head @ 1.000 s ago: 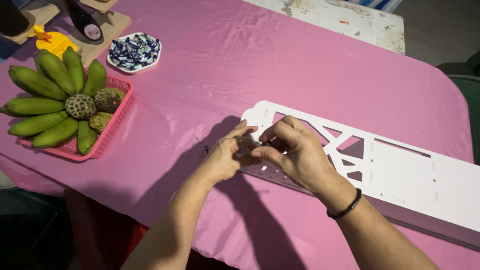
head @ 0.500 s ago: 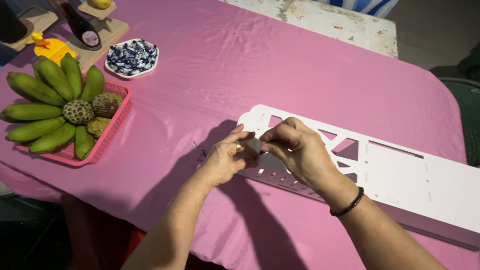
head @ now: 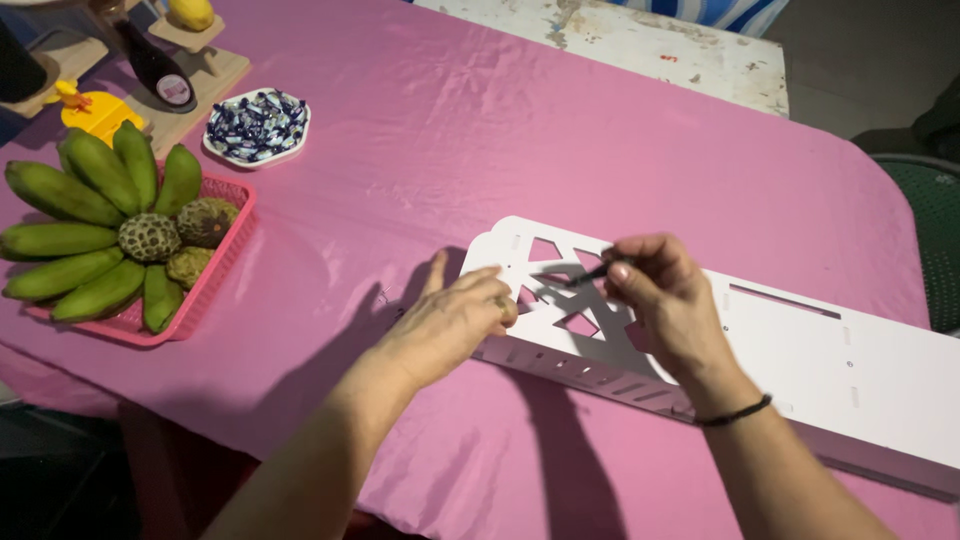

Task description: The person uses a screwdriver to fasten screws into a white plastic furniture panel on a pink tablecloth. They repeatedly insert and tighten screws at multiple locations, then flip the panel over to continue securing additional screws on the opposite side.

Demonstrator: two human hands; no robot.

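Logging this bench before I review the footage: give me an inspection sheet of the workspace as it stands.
Surface: pink tablecloth, wrinkled.
Job's things: white metal panel with cut-outs, lying flat; slim dark tool over it.
Clutter: pink basket of green bananas; dish of wrapped sweets; dark bottle.
Grips: left hand rests on the panel's end; right hand pinches the tool.
Cables: nothing seen.
Surroundings: worn white table behind.

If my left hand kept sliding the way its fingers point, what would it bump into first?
Probably the white cut-out panel: the left hand already rests at its near-left end, fingers aimed up and right across it. Depth is uncertain.
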